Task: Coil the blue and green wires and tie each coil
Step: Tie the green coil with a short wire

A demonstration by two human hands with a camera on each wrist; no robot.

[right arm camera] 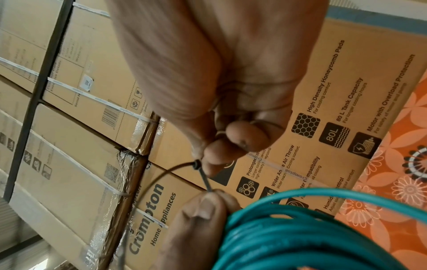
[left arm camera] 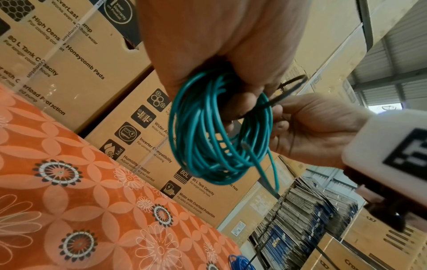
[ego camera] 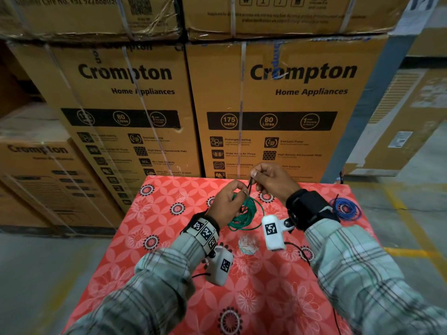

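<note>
Two coils are wound: the blue coil (ego camera: 346,209) lies at three o'clock on our table (ego camera: 169,238). Our left hand (ego camera: 226,205) pinches the green coil (ego camera: 244,213) and the black tie's (right arm camera: 203,175) tail; our right hand (ego camera: 273,181) pinches its head. Tightening remains.

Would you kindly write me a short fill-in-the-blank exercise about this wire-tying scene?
1. The left hand holds the coil of ____ wire.
2. Both hands pinch a thin black ____ looped at the green coil.
3. The blue coil lies on the ____, by the right hand's wrist.

Missing words: green; tie; table
</note>
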